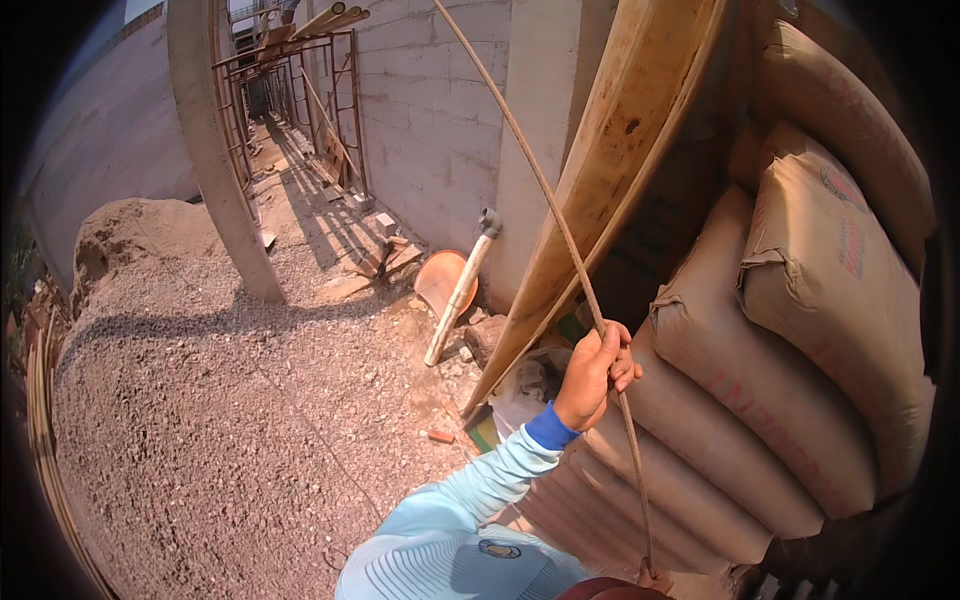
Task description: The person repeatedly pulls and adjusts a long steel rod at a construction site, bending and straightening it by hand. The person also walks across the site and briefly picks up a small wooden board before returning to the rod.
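Observation:
A thin tan rope (545, 185) runs taut from the top edge, slanting down to the right across the view. My left hand (596, 378), in a light blue sleeve with a darker blue cuff, is closed around it, fingers curled and thumb pressed on top. The rope bends slightly at that grip and continues down to the bottom edge. There my right hand (656, 578) shows only in part, closed at the rope's lower stretch; most of it is cut off. Just right of my left hand lie stacked brown paper sacks (745, 400).
A tall wooden board (620, 130) leans beside the sacks. A gravel heap (230, 430) spreads on the left, with a slanted concrete post (225, 150) behind. An orange round pan (440, 280) and a pale pipe (460, 300) stand by the block wall (430, 120). Scaffold frames (355, 110) line the passage.

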Available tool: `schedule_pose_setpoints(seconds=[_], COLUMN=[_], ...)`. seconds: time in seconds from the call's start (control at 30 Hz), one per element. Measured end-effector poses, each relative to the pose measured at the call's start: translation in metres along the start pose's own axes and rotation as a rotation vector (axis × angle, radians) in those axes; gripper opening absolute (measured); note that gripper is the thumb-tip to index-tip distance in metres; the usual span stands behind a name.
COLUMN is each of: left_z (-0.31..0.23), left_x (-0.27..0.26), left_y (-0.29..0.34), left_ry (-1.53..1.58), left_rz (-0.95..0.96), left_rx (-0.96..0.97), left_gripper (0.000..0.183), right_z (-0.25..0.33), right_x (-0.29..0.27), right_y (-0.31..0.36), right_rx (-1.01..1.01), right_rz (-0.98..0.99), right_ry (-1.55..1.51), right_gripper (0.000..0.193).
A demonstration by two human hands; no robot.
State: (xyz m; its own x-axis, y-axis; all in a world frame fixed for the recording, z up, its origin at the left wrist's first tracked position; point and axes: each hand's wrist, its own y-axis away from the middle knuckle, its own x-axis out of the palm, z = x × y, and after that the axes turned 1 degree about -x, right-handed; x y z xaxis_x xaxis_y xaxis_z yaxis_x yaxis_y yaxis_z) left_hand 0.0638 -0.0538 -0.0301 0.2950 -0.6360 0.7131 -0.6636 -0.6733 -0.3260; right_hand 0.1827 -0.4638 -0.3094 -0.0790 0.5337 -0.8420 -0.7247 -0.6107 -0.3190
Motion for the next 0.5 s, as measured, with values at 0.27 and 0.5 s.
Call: schedule_pose_setpoints(seconds=[0.27,0.5], left_z=[0.034,0.049], left_x=[0.007,-0.018], left_y=[0.013,0.019], left_ry=[0.031,-0.021], left_rz=[0.063,-0.064], left_rx=[-0.033,-0.041], left_gripper=[0.029,0.03], right_z=[0.011,-0.04], right_x=[0.0,0.037], right_y=[-0.017,-0.007], right_rx=[-0.11,0.202], right_rz=[-0.231,0.26], right_ry=[-0.04,0.179], right_gripper=[0.033,0.041])
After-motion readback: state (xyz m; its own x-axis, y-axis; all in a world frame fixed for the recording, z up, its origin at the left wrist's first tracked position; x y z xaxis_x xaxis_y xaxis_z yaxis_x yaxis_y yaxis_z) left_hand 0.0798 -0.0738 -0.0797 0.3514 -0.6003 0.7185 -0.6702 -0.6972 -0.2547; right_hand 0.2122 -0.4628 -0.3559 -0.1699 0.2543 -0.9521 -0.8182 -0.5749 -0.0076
